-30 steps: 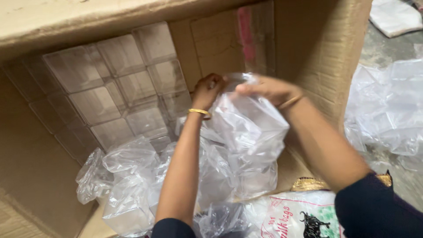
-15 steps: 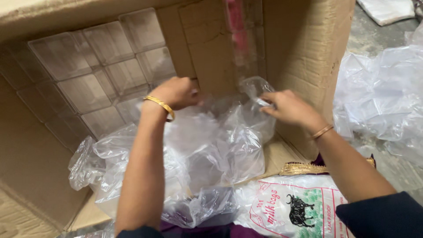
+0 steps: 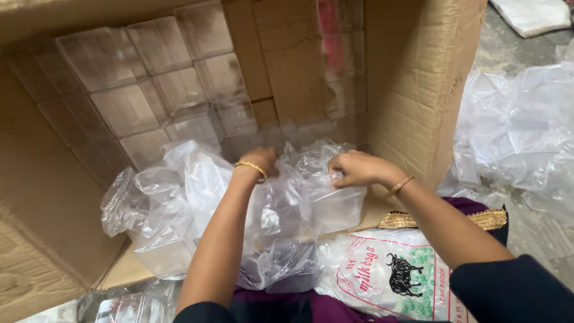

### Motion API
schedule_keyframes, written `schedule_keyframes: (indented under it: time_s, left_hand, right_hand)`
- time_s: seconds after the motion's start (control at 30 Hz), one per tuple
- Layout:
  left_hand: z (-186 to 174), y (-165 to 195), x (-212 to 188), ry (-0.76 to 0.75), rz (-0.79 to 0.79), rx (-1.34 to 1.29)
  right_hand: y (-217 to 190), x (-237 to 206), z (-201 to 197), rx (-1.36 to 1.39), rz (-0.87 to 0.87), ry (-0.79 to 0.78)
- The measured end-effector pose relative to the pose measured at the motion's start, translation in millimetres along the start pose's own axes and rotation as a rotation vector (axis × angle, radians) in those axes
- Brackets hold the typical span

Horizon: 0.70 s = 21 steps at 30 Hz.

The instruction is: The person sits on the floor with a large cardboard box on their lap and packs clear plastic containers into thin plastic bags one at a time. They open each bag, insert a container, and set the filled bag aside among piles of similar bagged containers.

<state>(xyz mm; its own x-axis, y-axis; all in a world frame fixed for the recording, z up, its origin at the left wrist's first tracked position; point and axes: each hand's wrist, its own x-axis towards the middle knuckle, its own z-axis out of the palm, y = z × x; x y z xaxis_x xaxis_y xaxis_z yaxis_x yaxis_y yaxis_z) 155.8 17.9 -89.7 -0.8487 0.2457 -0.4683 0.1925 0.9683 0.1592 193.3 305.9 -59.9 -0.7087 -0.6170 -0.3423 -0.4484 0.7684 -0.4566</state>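
Both my hands reach into a large cardboard box (image 3: 418, 101) lying on its side. My left hand (image 3: 261, 161), with a gold bangle at the wrist, grips the crumpled clear plastic bag (image 3: 287, 209) at its top left. My right hand (image 3: 357, 169), also bangled, pinches the same bag at its top right. The bag holds clear plastic containers. Stacked clear square containers (image 3: 149, 90) line the back left of the box.
More crumpled clear bags (image 3: 161, 197) lie at the box mouth on the left. A printed white packet (image 3: 394, 275) rests on my lap over purple cloth. Loose clear plastic (image 3: 520, 131) is heaped on the floor to the right of the box.
My hands have dropped lower and drawn closer together on the bag's top. The bag has sunk down at the box mouth.
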Motion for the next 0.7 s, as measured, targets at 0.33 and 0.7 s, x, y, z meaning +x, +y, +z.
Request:
schedule_keyframes:
  time_s: [0.33,0.7]
  left_hand:
    - [28,12,25,-0.07,0.113,-0.22]
    - [29,-6,-2,0.203,0.106,-0.302]
  right_hand:
    - [15,19,24,0.099,0.004,0.221]
    - [16,63,28,0.037,0.137,0.027]
